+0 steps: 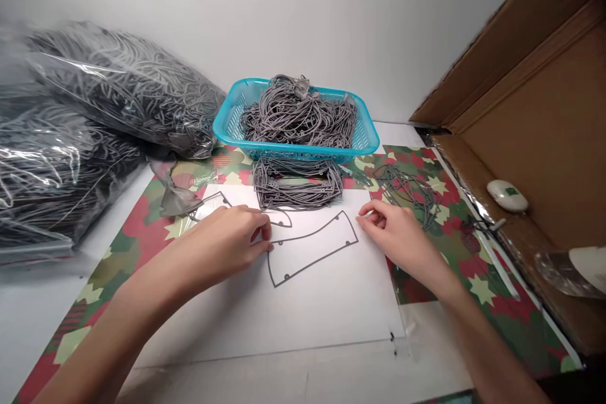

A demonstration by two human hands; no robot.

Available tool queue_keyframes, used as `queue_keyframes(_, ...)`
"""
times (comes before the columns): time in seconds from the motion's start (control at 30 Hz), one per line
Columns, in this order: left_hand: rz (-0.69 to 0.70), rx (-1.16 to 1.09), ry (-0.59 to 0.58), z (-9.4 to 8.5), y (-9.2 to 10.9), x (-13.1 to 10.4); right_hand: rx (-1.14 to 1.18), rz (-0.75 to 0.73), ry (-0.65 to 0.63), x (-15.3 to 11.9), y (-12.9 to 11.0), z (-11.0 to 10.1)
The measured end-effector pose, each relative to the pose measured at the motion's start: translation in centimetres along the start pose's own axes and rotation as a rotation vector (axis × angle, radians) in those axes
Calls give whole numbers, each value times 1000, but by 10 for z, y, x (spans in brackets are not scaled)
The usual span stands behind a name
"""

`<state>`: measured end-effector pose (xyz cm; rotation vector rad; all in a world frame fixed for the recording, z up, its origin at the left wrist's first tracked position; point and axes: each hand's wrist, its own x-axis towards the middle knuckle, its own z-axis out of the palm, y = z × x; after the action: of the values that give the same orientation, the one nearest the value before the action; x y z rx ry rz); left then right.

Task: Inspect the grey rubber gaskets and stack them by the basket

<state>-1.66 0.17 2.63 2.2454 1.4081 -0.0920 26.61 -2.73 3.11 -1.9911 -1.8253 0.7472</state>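
A thin grey gasket (pixel 315 259), a curved four-sided outline with small loops along its edges, lies on a white sheet (pixel 331 315). At its upper left corner my left hand (pixel 243 233) is closed, with the thumb and fingertips at the thin strip. My right hand (pixel 388 224) hovers just beyond the gasket's right end, fingers curled together and nothing visible in them. Another gasket (pixel 283 223) lies partly hidden behind my left hand, and a further thin outline (pixel 220 194) shows above the left wrist. Behind them sits a neat stack of grey gaskets (pixel 298 196).
A blue basket (pixel 296 150) heaped with tangled gaskets stands at the back. Clear bags (pixel 118 88) full of grey strips fill the left side. Loose strips (pixel 411 192) lie on the patterned cover at right. A white oval object (pixel 507 196) sits by the cardboard wall (pixel 544 120).
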Motion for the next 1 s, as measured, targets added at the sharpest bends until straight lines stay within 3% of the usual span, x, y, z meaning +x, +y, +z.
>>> queue_keyframes(0.2, 0, -28, -25, -1, 0, 1, -76, -84, -43, -2, -1, 6)
queue_keyframes(0.4, 6, -60, -45, 1, -1, 1, -400, -250, -10, -5, -11, 21)
queue_keyframes(0.7, 12, -47, -55, 3, 1, -1, -521, -260, 5, -4, -9, 24)
queue_keyframes(0.83, 64, -33, 55, -3, -2, -1, -384, -299, 100, -3, -4, 22)
queue_keyframes(1.0, 209, -94, 301, -27, -5, -10, -151, -495, 378, -3, -2, 14)
